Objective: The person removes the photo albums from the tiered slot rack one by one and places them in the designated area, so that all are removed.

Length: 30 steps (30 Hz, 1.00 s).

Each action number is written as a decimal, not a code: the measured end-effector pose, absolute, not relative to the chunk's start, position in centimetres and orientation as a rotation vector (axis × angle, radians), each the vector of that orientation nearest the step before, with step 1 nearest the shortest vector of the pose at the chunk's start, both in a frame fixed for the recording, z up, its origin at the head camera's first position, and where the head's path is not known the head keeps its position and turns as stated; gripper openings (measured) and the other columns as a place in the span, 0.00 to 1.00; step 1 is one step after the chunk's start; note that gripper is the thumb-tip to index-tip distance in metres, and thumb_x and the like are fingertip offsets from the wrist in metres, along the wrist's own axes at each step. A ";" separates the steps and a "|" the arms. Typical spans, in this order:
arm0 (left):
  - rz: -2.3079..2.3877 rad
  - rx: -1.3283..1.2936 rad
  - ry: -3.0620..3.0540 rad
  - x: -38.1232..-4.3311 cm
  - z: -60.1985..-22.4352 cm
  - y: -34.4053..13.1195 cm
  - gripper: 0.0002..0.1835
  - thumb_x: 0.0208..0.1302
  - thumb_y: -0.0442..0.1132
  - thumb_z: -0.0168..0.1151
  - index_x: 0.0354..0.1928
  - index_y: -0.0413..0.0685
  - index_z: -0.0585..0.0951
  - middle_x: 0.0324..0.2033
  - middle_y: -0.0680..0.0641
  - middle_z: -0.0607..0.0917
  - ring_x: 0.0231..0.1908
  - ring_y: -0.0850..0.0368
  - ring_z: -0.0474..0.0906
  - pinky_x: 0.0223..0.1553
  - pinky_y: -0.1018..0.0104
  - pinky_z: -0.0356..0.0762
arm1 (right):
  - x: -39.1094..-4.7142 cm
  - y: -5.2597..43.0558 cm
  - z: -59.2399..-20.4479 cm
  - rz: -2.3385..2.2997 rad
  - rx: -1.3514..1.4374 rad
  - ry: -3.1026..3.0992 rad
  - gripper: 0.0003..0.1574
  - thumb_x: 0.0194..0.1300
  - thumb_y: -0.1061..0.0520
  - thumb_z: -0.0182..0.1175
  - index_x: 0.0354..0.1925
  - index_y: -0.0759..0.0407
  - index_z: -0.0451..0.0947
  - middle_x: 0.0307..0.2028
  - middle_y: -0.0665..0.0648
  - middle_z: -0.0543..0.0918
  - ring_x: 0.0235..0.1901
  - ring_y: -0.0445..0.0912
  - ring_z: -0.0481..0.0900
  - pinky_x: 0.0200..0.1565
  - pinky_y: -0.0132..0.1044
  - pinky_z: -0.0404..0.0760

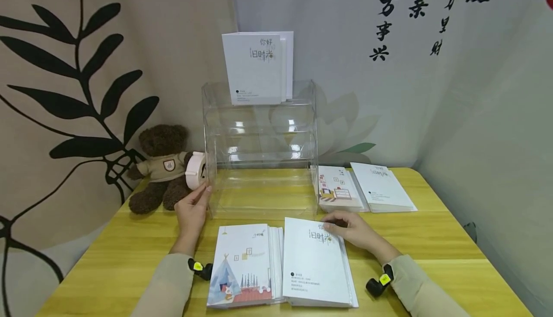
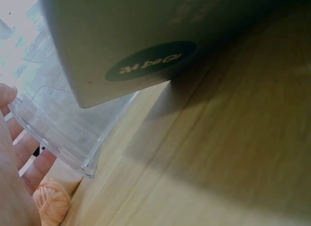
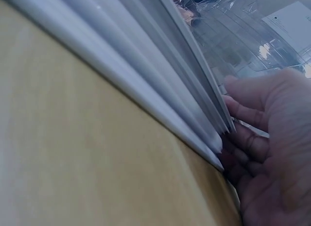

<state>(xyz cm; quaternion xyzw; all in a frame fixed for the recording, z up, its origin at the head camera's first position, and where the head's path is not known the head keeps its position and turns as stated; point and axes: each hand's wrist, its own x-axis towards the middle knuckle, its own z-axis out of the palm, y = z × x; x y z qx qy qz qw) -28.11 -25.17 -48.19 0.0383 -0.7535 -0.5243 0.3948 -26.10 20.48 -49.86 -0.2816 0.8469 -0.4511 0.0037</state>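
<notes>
A clear plastic tiered display rack [image 1: 263, 139] stands in the middle of the table. My left hand [image 1: 192, 211] holds its lower left edge, thumb on the near side; in the left wrist view the fingers [image 2: 24, 150] lie behind the clear edge. In front are two stacks of booklets: one with a tent drawing on the cover [image 1: 242, 264] and a plain white one [image 1: 317, 269] with Chinese lettering. My right hand [image 1: 352, 230] grips the far right corner of the white stack, thumb over the top cover and fingers curled at the edge [image 3: 248, 143].
White booklets [image 1: 255, 72] stand in the rack's top tier. To its right lie booklets with a room drawing [image 1: 339, 187] and more white booklets [image 1: 382, 187]. Left of it sit a teddy bear [image 1: 162, 168] and a pink object [image 1: 196, 170]. A peach yarn ball [image 2: 51, 201] shows in the left wrist view.
</notes>
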 end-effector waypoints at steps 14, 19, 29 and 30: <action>-1.353 0.098 -1.911 -27.8 -48.1 -25.4 0.16 0.63 0.51 0.72 0.50 0.54 0.89 0.43 0.48 0.90 0.28 0.77 0.81 0.30 0.82 0.77 | -26.1 19.6 -48.3 -1.561 -0.800 2.575 0.14 0.75 0.49 0.59 0.49 0.54 0.86 0.48 0.50 0.86 0.52 0.46 0.81 0.55 0.35 0.78; -1.332 0.091 -1.922 -28.0 -48.3 -25.4 0.16 0.63 0.52 0.72 0.50 0.56 0.89 0.42 0.49 0.90 0.29 0.77 0.82 0.32 0.82 0.77 | -26.8 19.6 -45.1 -1.625 -0.901 2.482 0.18 0.76 0.52 0.57 0.52 0.63 0.83 0.49 0.61 0.86 0.52 0.58 0.82 0.54 0.35 0.81; -1.336 0.079 -1.903 -28.0 -48.5 -25.3 0.15 0.62 0.51 0.73 0.49 0.56 0.90 0.42 0.50 0.90 0.34 0.77 0.83 0.34 0.83 0.78 | -31.5 18.5 -34.1 -1.663 -0.973 2.626 0.20 0.77 0.48 0.56 0.54 0.61 0.82 0.53 0.60 0.84 0.54 0.47 0.81 0.58 0.39 0.78; -1.332 0.080 -1.906 -28.0 -48.4 -25.3 0.16 0.62 0.51 0.72 0.49 0.56 0.90 0.42 0.50 0.90 0.35 0.78 0.83 0.35 0.83 0.78 | -32.2 18.2 -33.0 -1.687 -0.981 2.644 0.20 0.76 0.48 0.57 0.54 0.61 0.82 0.53 0.60 0.84 0.54 0.46 0.80 0.58 0.39 0.77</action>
